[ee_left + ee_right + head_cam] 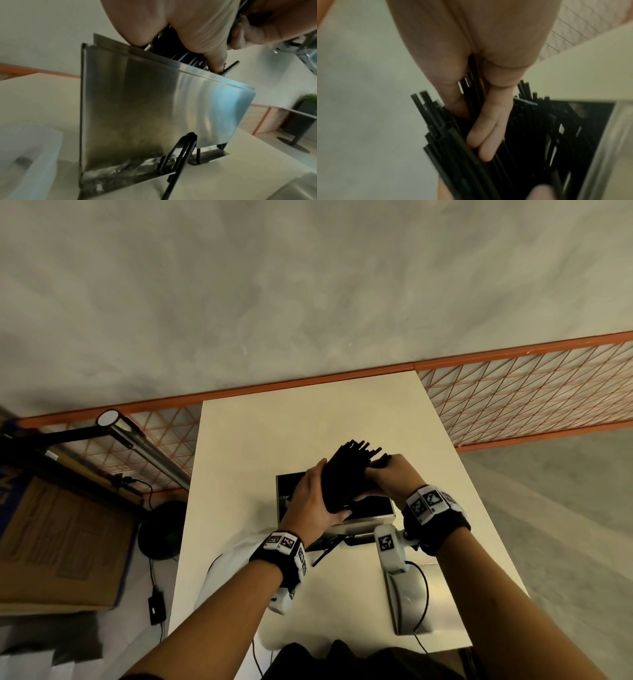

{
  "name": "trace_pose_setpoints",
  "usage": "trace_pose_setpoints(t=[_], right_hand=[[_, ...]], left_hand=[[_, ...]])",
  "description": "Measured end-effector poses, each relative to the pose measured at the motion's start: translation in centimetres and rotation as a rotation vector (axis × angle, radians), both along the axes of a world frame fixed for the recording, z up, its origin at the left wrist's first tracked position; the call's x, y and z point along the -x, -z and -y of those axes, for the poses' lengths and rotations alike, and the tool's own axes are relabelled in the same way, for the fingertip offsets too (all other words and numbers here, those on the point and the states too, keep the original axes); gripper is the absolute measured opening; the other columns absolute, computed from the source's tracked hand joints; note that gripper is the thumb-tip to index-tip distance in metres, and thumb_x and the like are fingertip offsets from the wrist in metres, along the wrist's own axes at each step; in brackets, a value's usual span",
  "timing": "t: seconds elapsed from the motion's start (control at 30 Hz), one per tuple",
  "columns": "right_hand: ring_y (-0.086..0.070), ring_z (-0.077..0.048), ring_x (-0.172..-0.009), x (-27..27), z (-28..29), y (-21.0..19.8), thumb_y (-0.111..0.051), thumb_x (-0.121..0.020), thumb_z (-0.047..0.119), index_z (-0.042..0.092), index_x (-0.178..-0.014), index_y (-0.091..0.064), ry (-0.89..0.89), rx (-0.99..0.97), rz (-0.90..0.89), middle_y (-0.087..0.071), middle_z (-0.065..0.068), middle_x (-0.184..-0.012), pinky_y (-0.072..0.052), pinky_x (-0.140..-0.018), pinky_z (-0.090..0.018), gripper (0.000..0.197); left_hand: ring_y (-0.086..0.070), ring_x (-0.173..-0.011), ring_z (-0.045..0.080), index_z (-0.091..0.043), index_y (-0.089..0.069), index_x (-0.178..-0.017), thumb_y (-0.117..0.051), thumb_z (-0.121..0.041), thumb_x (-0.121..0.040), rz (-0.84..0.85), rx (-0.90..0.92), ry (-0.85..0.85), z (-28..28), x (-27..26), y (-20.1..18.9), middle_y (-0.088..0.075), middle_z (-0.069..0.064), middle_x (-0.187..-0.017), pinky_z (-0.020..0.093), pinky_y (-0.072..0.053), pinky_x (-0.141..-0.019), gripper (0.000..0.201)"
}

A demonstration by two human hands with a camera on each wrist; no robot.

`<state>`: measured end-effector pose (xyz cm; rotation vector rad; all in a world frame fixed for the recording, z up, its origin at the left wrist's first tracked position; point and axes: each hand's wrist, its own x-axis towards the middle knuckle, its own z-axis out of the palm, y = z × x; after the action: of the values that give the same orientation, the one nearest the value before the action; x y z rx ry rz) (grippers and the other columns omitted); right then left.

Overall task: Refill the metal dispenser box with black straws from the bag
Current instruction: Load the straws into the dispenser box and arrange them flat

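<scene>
Black straws [346, 479] are being held as a thick bundle between both hands, tilted over the open top of the metal dispenser box [368, 517], their far ends fanning unevenly toward the far edge of the tabletop [260, 440]. The left hand [313, 501] is cupping the bundle from the left, palm against the straws and fingers wrapping under its lower end. The right hand [394, 474] is gripping the bundle from the right, and the right wrist view is showing its fingers [489, 129] curling in among the straws, with the box's opening just beside them. The lower ends of the straws are reaching down into the box, as the left wrist view shows above the box's brushed steel front [154, 108].

The box is standing near the middle of the tabletop. A few loose straws [178, 154] are lying in the tray at its base and sticking out toward the near edge. A translucent bag [29, 155] is lying beside the box on the left side of the tabletop. A flat metal piece [409, 601] is resting near the near right corner.
</scene>
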<state>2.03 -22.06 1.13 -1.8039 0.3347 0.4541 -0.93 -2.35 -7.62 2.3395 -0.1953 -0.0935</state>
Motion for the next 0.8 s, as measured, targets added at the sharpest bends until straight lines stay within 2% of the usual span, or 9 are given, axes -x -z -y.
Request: trace_pose_setpoints(t=[0.1, 0.17, 0.27, 0.37, 0.43, 0.5, 0.6, 0.7, 0.8], right_hand=[[-0.072, -0.042, -0.077, 0.4, -0.8, 0.7, -0.066, -0.075, -0.001, -0.014, -0.084, -0.064, 0.133, -0.116, -0.078, -0.072, -0.027, -0.082, -0.057, -0.077, -0.059, 0.016], [-0.072, -0.042, -0.076, 0.9, -1.7, 1.4, -0.063, -0.078, 0.000, -0.008, -0.086, -0.065, 0.127, -0.133, -0.085, -0.073, -0.025, -0.082, -0.057, -0.079, -0.059, 0.011], [-0.073, -0.039, -0.072, 1.4, -2.2, 2.1, -0.062, -0.089, 0.006, 0.004, -0.086, -0.066, 0.098, -0.122, -0.062, -0.074, -0.018, -0.080, -0.059, -0.076, -0.055, 0.006], [-0.073, -0.028, -0.064, 1.7, -1.2, 2.1, -0.067, -0.088, 0.032, 0.011, -0.085, -0.070, -0.029, 0.043, 0.039, -0.074, -0.010, -0.074, -0.061, -0.074, -0.047, 0.022], [-0.072, -0.020, -0.067, 2.0, 0.1, 1.7, -0.065, -0.086, 0.046, 0.017, -0.086, -0.072, -0.110, 0.190, 0.123, -0.074, -0.002, -0.074, -0.059, -0.072, -0.036, 0.030], [-0.067, -0.017, -0.079, 2.3, 0.9, 1.5, -0.066, -0.085, 0.048, 0.019, -0.094, -0.070, -0.263, 0.386, 0.182, -0.072, 0.005, -0.084, -0.050, -0.070, -0.029, 0.031], [-0.063, -0.024, -0.094, 2.4, 0.7, 2.2, -0.067, -0.085, 0.030, 0.012, -0.107, -0.065, -0.602, 0.652, 0.200, -0.068, -0.004, -0.100, -0.040, -0.071, -0.025, 0.028], [-0.064, -0.030, -0.098, 2.3, -1.0, 3.2, -0.056, -0.090, 0.021, 0.009, -0.109, -0.067, -0.872, 0.836, 0.221, -0.068, -0.010, -0.107, -0.050, -0.077, -0.030, 0.026], [-0.065, -0.030, -0.101, 2.1, -2.1, 3.7, -0.052, -0.093, 0.028, 0.011, -0.118, -0.065, -1.071, 1.025, 0.269, -0.069, -0.010, -0.110, -0.054, -0.088, -0.037, 0.033]], left_hand=[[-0.044, -0.140, 0.026, -0.024, -0.017, -0.156, -0.090, -0.037, -0.072, 0.024, -0.069, 0.018, 0.3, -0.1, -0.3, -0.041, 0.007, -0.151, 0.046, -0.044, -0.113, 0.112], [-0.047, -0.137, 0.026, -0.024, -0.020, -0.155, -0.087, -0.025, -0.076, 0.040, -0.101, 0.014, 0.1, 0.0, -0.2, -0.044, 0.006, -0.148, 0.047, -0.046, -0.111, 0.104], [-0.050, -0.134, 0.025, -0.028, -0.023, -0.154, -0.083, -0.015, -0.078, 0.032, -0.090, -0.019, -0.1, 0.2, -0.3, -0.047, 0.005, -0.145, 0.044, -0.048, -0.109, 0.098], [-0.050, -0.132, 0.023, -0.027, -0.029, -0.154, -0.080, -0.013, -0.082, -0.005, -0.062, -0.071, -0.4, 0.2, -0.6, -0.050, 0.005, -0.144, 0.032, -0.044, -0.108, 0.089], [-0.050, -0.132, 0.022, -0.026, -0.031, -0.153, -0.080, -0.014, -0.083, -0.015, -0.052, -0.075, -0.4, 0.2, -0.7, -0.051, 0.005, -0.143, 0.029, -0.043, -0.106, 0.087], [-0.050, -0.131, 0.023, -0.026, -0.031, -0.153, -0.080, -0.015, -0.082, -0.009, -0.047, -0.070, -0.5, 0.2, -0.5, -0.052, 0.006, -0.141, 0.032, -0.044, -0.106, 0.087], [-0.050, -0.131, 0.022, -0.027, -0.032, -0.152, -0.080, -0.017, -0.082, -0.025, -0.035, -0.066, -0.6, 0.1, -0.5, -0.052, 0.006, -0.139, 0.032, -0.044, -0.107, 0.085], [-0.052, -0.130, 0.024, -0.028, -0.032, -0.152, -0.080, -0.016, -0.083, -0.035, -0.034, -0.059, -0.5, 0.1, -0.8, -0.052, 0.007, -0.139, 0.036, -0.046, -0.107, 0.085], [-0.051, -0.130, 0.025, -0.027, -0.032, -0.152, -0.079, -0.015, -0.083, -0.045, -0.032, -0.051, -0.5, 0.2, -1.0, -0.051, 0.008, -0.139, 0.037, -0.046, -0.107, 0.085]])
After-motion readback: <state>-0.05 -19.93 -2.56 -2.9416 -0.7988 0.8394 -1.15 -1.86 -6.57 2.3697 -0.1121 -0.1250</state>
